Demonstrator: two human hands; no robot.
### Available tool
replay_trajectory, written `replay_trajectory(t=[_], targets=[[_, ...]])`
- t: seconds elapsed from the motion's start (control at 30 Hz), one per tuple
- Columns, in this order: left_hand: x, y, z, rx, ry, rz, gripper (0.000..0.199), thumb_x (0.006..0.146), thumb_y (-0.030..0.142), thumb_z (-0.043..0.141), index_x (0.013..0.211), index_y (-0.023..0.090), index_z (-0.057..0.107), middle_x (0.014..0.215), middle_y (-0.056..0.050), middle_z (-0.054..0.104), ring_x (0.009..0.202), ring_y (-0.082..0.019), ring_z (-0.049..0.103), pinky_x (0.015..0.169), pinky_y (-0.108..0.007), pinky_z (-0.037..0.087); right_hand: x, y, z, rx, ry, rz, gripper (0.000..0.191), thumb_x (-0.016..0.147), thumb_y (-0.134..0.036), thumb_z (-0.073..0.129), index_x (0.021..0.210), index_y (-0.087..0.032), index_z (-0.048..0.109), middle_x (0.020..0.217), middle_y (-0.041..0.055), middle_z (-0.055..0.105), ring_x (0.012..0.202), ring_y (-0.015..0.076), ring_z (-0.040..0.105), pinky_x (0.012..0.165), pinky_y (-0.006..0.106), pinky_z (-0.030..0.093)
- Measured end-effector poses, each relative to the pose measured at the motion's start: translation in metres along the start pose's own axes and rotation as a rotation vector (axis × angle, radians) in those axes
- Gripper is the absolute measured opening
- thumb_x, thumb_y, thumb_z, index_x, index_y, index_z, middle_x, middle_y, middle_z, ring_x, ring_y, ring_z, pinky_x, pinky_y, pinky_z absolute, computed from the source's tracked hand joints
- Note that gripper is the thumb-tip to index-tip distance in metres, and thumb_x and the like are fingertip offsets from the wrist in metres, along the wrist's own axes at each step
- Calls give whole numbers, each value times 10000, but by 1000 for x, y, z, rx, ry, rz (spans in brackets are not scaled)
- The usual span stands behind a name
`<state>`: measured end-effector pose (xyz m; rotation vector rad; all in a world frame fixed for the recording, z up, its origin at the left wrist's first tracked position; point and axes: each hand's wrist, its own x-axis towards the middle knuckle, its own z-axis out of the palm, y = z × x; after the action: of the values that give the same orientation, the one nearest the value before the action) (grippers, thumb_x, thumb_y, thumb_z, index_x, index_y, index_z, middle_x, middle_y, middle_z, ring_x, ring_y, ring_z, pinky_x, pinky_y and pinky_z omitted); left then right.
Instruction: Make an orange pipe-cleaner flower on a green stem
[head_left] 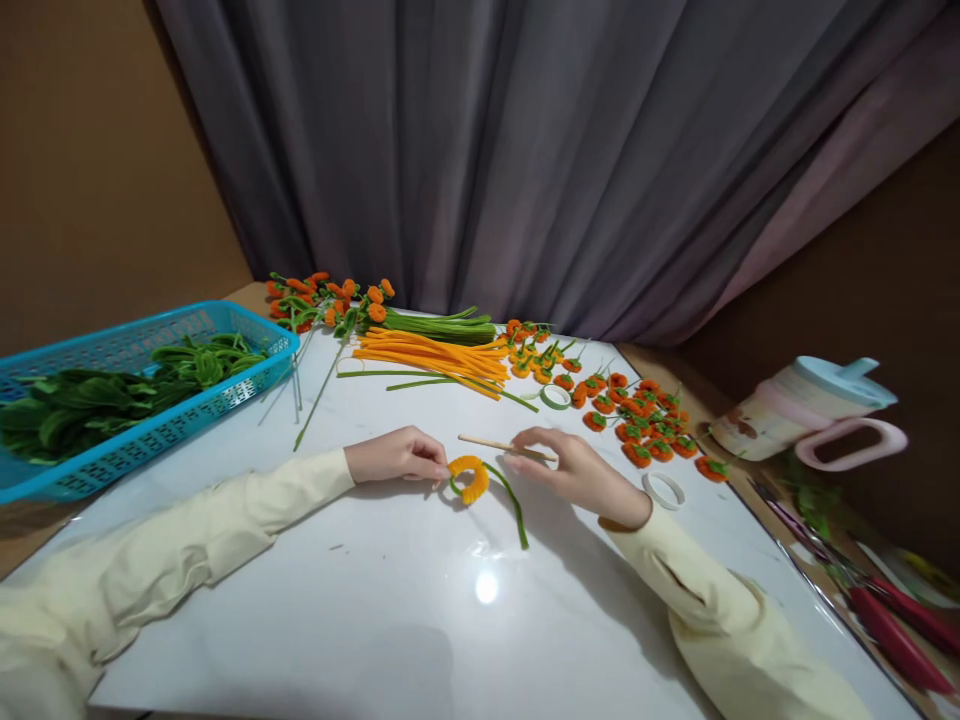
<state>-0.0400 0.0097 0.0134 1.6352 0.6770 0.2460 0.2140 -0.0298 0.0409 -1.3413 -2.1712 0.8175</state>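
Note:
My left hand point(397, 455) pinches the edge of a coiled ring of orange-yellow pipe cleaner point(474, 480), held just over the white tabletop. A green pipe cleaner point(516, 505) runs through the ring, and its free end bends down to the right. To the right of the ring, my right hand point(574, 470) has a thin wooden stick point(487, 442) between thumb and index finger. The stick points left, behind the ring.
Orange pipe cleaners point(427, 352) and green ones point(442, 325) lie in bundles at the back. Finished orange flowers point(637, 425) spread to the right, near a tape roll point(664, 490). A blue basket point(150, 435) holds green leaves; a cup point(806, 405) and red-handled pliers point(892, 630) are rightmost.

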Motion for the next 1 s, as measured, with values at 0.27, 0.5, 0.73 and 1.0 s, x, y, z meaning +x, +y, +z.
replay_trajectory(t=[0.27, 0.5, 0.73, 1.0], targets=[[0, 1, 9, -92, 39, 24, 263, 725, 353, 617, 623, 112, 592, 454, 47, 410, 442, -59, 326, 444, -210, 224, 16, -32, 47, -183, -160, -293, 257, 745, 0, 474, 937, -152, 550, 819, 48, 636, 676, 147, 587, 610, 222, 447], [1, 2, 6, -98, 13, 16, 223, 688, 312, 643, 641, 98, 599, 492, 26, 499, 439, -54, 353, 426, -192, 241, 11, -29, 48, -99, -111, -206, 215, 734, 9, 457, 806, -147, 587, 690, 21, 635, 573, 115, 557, 570, 187, 408], [-3, 4, 2, -48, 22, 37, 229, 708, 310, 629, 646, 91, 604, 464, 35, 463, 440, -55, 360, 434, -184, 248, 5, -26, 43, -25, -49, -64, 138, 739, -43, 516, 766, -154, 592, 657, 6, 636, 560, 115, 560, 560, 187, 402], [-7, 14, 11, 110, -100, 3, 294, 791, 420, 552, 784, 127, 579, 582, 25, 540, 446, -54, 403, 441, -173, 312, -1, -31, 49, -114, -41, -86, 172, 720, -10, 486, 760, -151, 577, 678, 19, 627, 577, 125, 548, 560, 197, 380]])
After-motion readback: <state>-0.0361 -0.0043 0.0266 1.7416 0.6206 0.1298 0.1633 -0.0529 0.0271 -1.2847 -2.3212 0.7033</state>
